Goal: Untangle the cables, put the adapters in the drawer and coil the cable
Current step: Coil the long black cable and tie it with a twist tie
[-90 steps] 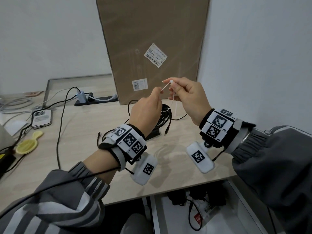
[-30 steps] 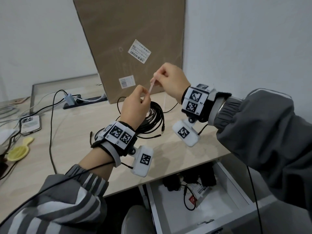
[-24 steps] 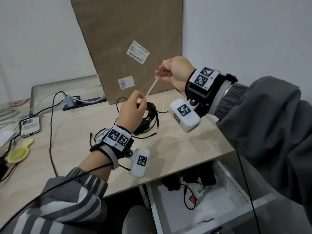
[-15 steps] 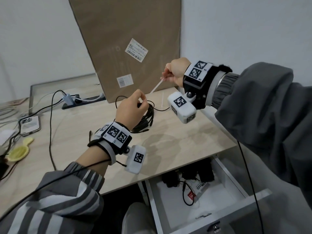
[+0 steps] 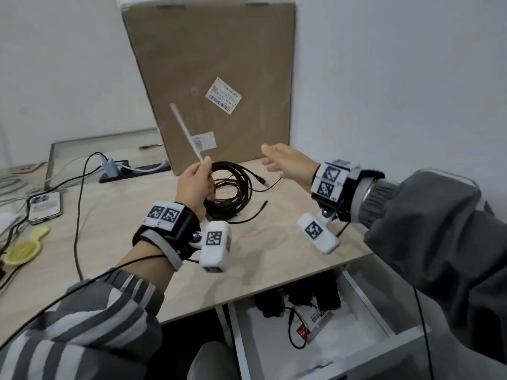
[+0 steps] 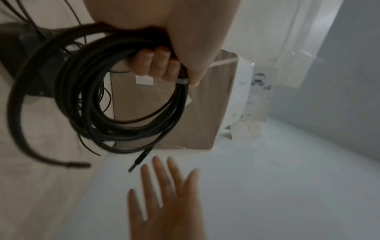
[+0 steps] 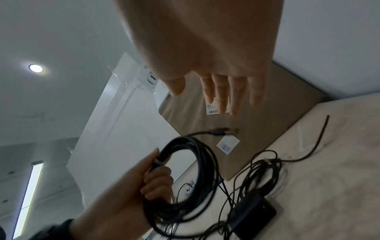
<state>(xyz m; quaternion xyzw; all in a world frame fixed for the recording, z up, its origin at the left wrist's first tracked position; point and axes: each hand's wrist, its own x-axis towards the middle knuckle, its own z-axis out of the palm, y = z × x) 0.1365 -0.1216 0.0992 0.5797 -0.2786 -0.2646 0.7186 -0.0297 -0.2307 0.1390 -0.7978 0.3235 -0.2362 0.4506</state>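
Observation:
My left hand (image 5: 204, 167) grips a coil of black cable (image 5: 236, 187) held just above the desk, fingers (image 6: 156, 65) curled through the loops. A white zip tie (image 6: 182, 81) is wrapped round the bundle at my thumb, and its long tail (image 5: 186, 133) sticks up to the left. To the right of the coil my right hand (image 5: 270, 160) hovers with straight fingers (image 7: 226, 97), holding nothing. Behind the coil a black adapter (image 7: 252, 214) with thin tangled leads lies on the desk. Several black adapters (image 5: 299, 297) sit in the open drawer (image 5: 365, 305).
A large cardboard box (image 5: 219, 78) leans on the wall behind the coil. At the left lie a phone (image 5: 45, 207), a yellow brush (image 5: 23, 248) and a power strip (image 5: 123, 171) with cables. A spare white tie (image 7: 300, 138) lies near the box. The wall is close on the right.
My right hand pulled the zip tie's tail up and to the right, then let go and opened. The tail now stands free above my left hand, which still holds the coil.

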